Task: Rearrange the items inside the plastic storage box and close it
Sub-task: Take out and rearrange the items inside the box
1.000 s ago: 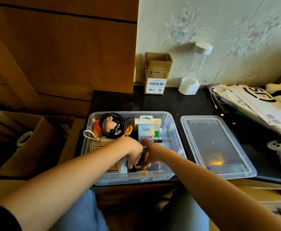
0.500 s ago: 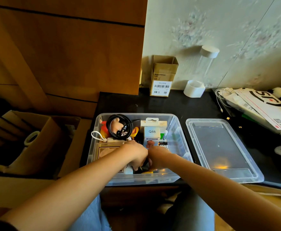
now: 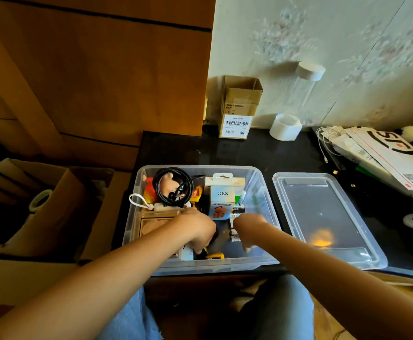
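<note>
Both hands reach into the near end of the clear storage box (image 3: 261, 182), which sits on the black counter (image 3: 225, 153). The left hand (image 3: 195, 229) curls over something dark, seemingly gripping it; the right hand (image 3: 248, 225) points down, its grasp hidden. Stirring here could tip the upright Q88 mini fan carton (image 3: 222, 201) just behind the hands, or leave the coiled black cable (image 3: 172, 186) riding high, fouling the lid (image 3: 323, 217) lying right of the box.
</note>
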Demonstrator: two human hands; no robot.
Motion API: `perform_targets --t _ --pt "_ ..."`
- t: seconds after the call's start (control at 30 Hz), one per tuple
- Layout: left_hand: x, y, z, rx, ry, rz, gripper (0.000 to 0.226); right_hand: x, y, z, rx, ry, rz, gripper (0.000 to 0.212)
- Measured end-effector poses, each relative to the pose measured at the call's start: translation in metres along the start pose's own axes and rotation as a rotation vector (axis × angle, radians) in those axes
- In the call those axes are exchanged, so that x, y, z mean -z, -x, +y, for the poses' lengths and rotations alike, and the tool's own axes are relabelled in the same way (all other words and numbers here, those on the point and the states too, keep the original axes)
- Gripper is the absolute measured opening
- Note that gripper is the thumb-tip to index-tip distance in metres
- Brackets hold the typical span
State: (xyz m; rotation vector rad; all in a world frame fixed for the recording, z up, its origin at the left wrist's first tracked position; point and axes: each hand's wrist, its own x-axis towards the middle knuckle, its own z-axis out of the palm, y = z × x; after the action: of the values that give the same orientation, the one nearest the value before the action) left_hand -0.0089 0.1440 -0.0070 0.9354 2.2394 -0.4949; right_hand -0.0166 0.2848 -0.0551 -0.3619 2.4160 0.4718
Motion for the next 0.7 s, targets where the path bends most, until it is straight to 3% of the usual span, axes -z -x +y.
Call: perform_targets --t 0.1,0.33,0.4,0.5,0.7 --pt "0.001 -0.002 -0.001 -0.004 -0.004 -0.025 0.037 0.000 -0.002 0.002 0.030 -0.009 0.007 0.052" --pt "0.000 -0.010 -0.001 0.005 0.004 -0.024 0.041 0.002 -0.009 -0.003 -0.058 -0.007 0.066 0.031" --pt "-0.001 -0.013 -0.001 0.003 0.004 -0.015 0.042 0.007 -0.008 0.000 0.046 -0.050 -0.057 0.033" --pt "0.000 -0.018 -0.002 0.003 0.009 -0.028 0.045 0.009 -0.006 0.001 0.229 -0.223 -0.400 0.035" --pt "0.008 -0.031 -0.002 0.039 0.063 -0.100 0.051 0.007 -0.003 -0.004 0.382 -0.095 -0.300 0.032"
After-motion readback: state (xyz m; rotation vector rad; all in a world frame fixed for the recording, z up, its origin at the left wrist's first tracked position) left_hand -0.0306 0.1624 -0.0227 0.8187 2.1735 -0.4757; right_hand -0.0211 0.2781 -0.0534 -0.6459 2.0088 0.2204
